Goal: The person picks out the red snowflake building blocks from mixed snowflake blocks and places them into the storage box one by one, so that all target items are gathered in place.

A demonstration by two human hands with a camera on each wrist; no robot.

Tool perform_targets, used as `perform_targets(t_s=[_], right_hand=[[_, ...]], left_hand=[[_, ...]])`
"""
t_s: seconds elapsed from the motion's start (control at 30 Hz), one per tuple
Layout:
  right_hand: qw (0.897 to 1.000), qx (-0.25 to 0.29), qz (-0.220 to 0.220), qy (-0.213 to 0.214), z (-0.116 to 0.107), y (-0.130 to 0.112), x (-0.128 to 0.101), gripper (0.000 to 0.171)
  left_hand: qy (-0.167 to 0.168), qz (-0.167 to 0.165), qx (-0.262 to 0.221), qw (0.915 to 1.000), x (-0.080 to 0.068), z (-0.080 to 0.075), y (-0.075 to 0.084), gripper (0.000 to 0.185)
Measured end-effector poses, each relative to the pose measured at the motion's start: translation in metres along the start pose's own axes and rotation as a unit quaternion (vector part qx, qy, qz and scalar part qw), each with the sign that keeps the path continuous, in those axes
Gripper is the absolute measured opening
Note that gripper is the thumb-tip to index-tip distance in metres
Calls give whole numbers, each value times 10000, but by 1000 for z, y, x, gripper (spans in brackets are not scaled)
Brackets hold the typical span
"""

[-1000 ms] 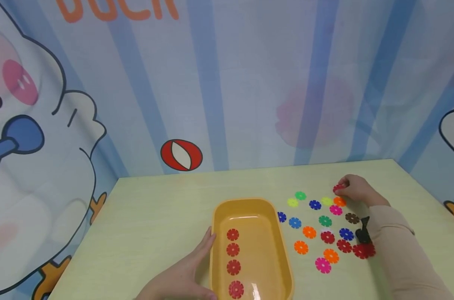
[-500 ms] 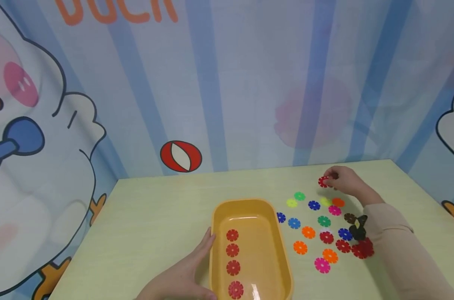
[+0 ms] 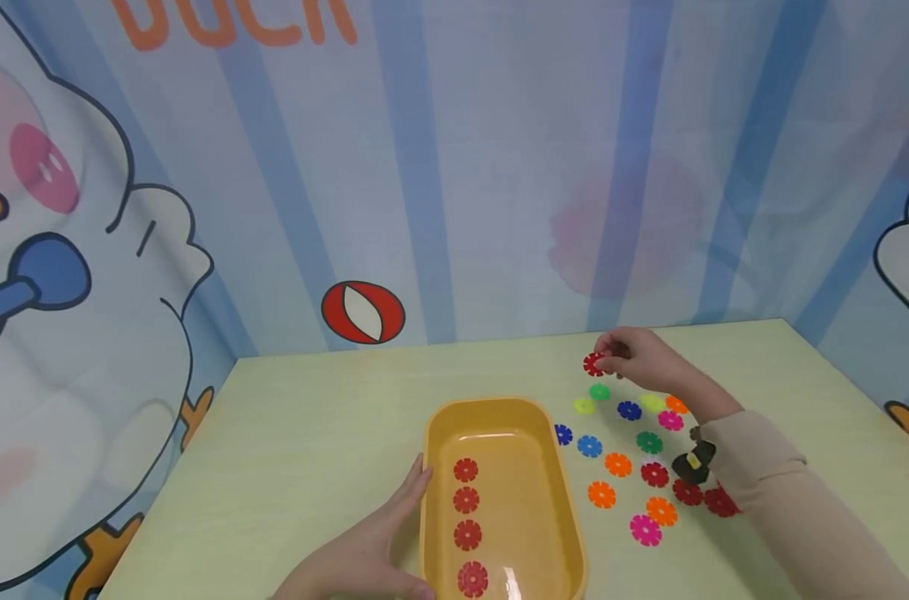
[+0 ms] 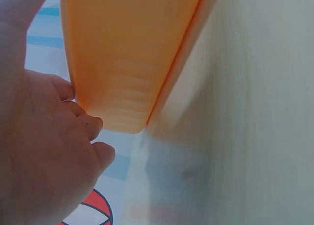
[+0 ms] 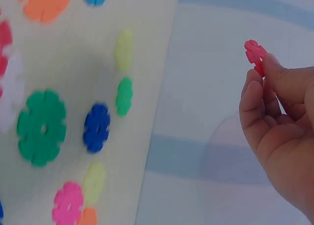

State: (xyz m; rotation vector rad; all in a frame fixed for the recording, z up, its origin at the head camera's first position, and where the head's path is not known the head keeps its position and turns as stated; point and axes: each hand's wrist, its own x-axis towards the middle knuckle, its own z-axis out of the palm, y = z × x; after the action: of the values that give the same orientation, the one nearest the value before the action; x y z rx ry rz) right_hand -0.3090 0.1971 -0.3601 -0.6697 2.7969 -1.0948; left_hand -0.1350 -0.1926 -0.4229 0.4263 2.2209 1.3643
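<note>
High over the far side of the table, my right hand (image 3: 641,360) pinches a red plastic snowflake disc (image 3: 592,364) between thumb and fingers; the right wrist view shows this red disc (image 5: 255,53) held at the fingertips. A yellow-orange tray (image 3: 525,500) stands in front of me, with several red snowflake discs (image 3: 466,500) in a column along its left side. My left hand (image 3: 360,542) rests against the tray's left wall, thumb and forefinger spread. Seen from the left wrist, the fingers of my left hand (image 4: 54,141) touch the rim of the tray (image 4: 122,53).
Right of the tray lie scattered snowflake discs: an orange disc (image 3: 602,495), a green disc (image 3: 649,442), a dark blue disc (image 3: 629,410), a pink disc (image 3: 645,530) and several others. A black piece (image 3: 694,463) shows at my right cuff. A printed cloth backdrop (image 3: 499,167) borders the table's far edge.
My right hand has lifted the red snowflake disc from the far right and carried it left, above the far edge of the scattered discs. The left hand and tray have stayed put.
</note>
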Motion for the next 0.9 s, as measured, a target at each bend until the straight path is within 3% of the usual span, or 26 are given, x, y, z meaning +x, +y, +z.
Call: perform_targets(t_s=[0.4, 0.6, 0.9], right_hand=[[9947, 226, -776, -633, 32, -50, -10, 5], [9858, 370, -1186, -1130, 50, -67, -16, 5], [9694, 267, -1693, -1756, 78, -88, -27, 9]], left_hand=[[25, 54, 308, 9995, 3, -3, -1, 116], [-5, 148, 553, 9984, 2, -5, -3, 116], [3, 96, 536, 9985, 2, -4, -1, 116]])
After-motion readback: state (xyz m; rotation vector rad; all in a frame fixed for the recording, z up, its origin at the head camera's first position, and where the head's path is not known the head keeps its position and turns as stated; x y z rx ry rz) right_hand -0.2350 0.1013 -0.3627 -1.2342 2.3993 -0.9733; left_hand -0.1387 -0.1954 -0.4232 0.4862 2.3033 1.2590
